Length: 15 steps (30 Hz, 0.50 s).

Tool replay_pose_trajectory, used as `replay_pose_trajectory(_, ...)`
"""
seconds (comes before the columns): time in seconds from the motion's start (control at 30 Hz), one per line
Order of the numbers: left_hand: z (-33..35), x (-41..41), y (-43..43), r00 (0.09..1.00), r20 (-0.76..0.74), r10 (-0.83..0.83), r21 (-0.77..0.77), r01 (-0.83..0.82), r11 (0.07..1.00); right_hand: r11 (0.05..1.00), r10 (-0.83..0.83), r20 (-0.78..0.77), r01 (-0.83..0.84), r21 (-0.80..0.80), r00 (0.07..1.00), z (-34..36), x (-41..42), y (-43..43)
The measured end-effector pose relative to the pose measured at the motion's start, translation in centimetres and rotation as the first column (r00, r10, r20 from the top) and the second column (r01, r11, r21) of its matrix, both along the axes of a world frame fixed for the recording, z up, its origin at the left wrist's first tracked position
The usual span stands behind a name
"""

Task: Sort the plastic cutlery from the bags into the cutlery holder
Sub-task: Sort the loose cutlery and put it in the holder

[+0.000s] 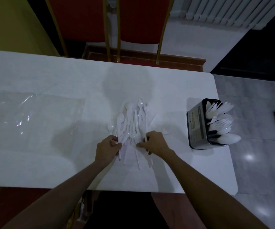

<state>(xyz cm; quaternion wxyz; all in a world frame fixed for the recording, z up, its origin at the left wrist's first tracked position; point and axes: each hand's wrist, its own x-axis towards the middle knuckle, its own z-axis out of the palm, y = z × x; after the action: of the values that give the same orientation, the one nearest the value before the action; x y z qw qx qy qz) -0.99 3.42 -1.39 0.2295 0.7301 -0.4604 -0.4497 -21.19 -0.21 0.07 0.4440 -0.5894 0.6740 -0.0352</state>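
Note:
A loose pile of white plastic cutlery (132, 120), forks, spoons and knives, lies in the middle of the white table (50, 76). My left hand (107, 148) pinches the handles of some pieces at the pile's near left. My right hand (154, 142) grips a white handle at the pile's near right. A black cutlery holder (198, 126) stands at the table's right edge, holding several white spoons and forks (221, 119). One spoon (166, 131) lies alone to the right of my right hand.
Flat clear plastic bags (36, 111) lie on the left part of the table. Two red chairs with gold frames (112, 27) stand behind the far edge. A white radiator (224, 10) is at the back right. Tiled floor lies to the right.

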Motion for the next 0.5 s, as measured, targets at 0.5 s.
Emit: replay_pose_trajectory(0.5, 0.2, -0.8, -0.1, 0.993, 0.030, -0.117, 0.008, 0.117, 0.993, 0.991, -0.088, -0.078, 0.095, 0.090, 0.993, -0.2, -2.2, 0.0)
